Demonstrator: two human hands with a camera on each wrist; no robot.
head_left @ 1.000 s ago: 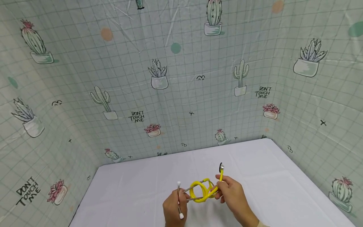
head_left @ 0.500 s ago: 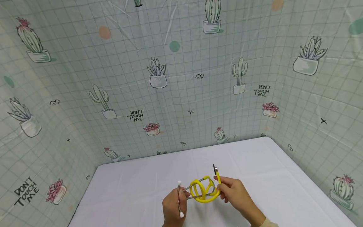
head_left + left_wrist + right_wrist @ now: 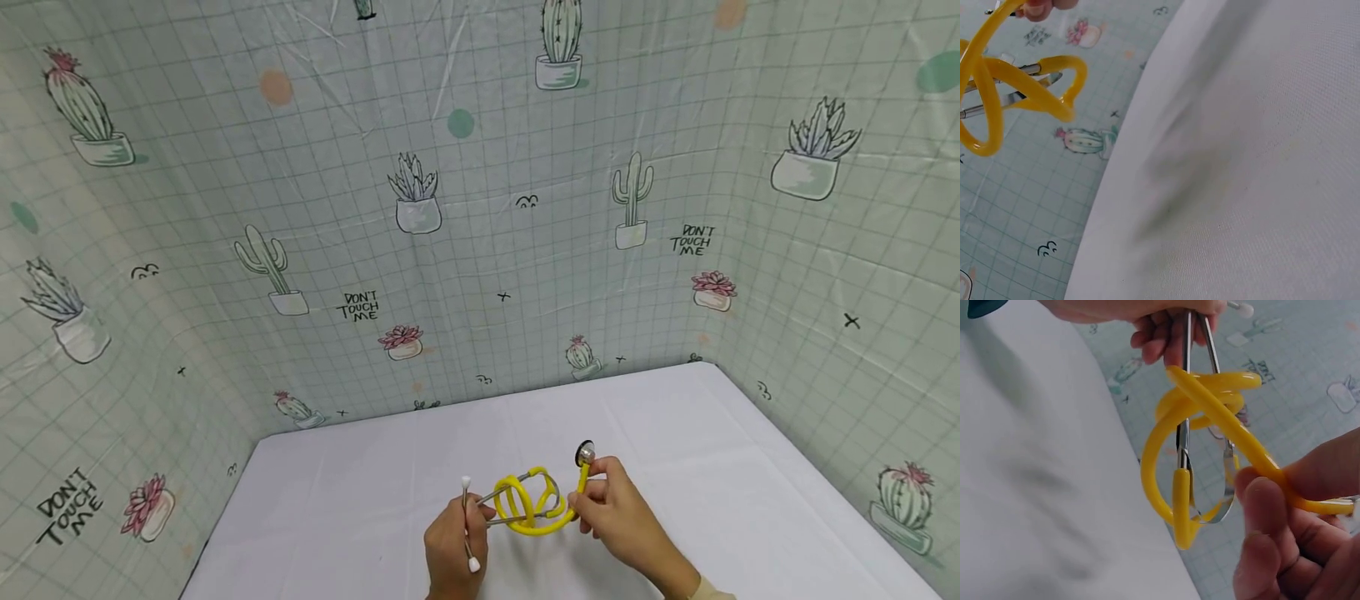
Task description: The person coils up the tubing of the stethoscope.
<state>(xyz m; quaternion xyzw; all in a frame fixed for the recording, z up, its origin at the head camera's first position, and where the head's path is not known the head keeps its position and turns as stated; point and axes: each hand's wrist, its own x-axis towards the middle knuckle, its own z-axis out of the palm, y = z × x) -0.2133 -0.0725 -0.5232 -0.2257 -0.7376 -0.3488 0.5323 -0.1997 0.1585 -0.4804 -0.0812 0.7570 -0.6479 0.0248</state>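
At the left, my left hand (image 3: pixel 456 546) grips the stethoscope (image 3: pixel 527 502) by its metal tubes (image 3: pixel 1186 347), fingers curled round them close behind the white eartips; one eartip (image 3: pixel 466 482) pokes out beyond my fist and the other eartip (image 3: pixel 474 565) sits on its near side. I judge this a sound place to hold: the tubes look stiff and smooth, so they should keep their line, though bare polished metal may slide or roll if I pinch too lightly. Between my hands, the yellow tubing (image 3: pixel 1238 434) loops round the metal tubes and crosses over itself, all of it lifted above the white tabletop (image 3: pixel 360 492). The tubing looks soft, bendy and a little springy, likely to uncoil if let go, and its glossy skin probably gives my fingers fair grip. Past the loops, the metal spring (image 3: pixel 1230 484) joining the tubes bows in a curve; I would not squeeze there, as it seems likely to flex. At the right, my right hand (image 3: pixel 615 504) pinches the tubing between thumb and fingers, just below the chestpiece (image 3: pixel 587 452), which stands up at the end with its dark rim and silver body. That end is probably the heaviest bit of a light thing, so holding close beneath it should stop it swinging, and keeping off its flat face, perhaps the delicate part, seems wise.
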